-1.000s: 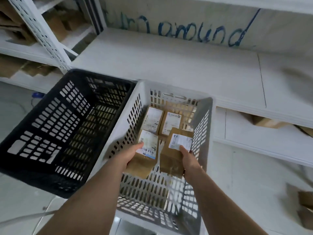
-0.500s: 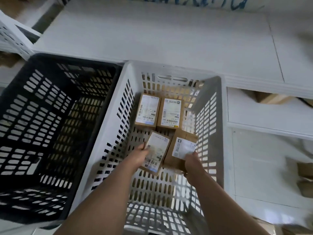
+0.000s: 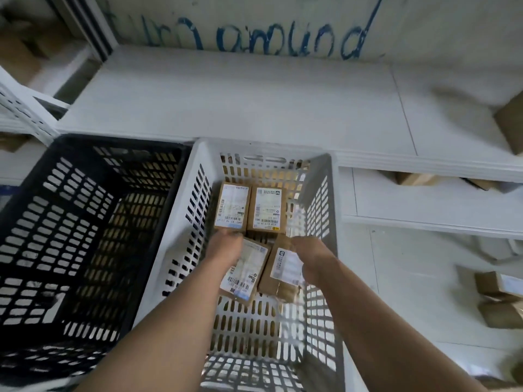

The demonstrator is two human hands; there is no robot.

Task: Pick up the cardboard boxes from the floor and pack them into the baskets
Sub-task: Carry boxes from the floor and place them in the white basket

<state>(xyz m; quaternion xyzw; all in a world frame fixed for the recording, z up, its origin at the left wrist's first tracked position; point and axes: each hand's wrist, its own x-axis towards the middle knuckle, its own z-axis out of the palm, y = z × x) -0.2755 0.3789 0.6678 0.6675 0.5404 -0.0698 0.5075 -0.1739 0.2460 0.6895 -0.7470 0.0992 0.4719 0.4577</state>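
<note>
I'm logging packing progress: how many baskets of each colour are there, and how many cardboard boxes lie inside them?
White basket: 1
Black basket: 1
Cardboard boxes in the white basket: 4
Cardboard boxes seen in the black basket: 0
Total: 6

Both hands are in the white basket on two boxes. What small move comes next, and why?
Probably release and withdraw left hand and right hand: the left box and right box seem settled on the white basket floor, near the far pair.
</note>
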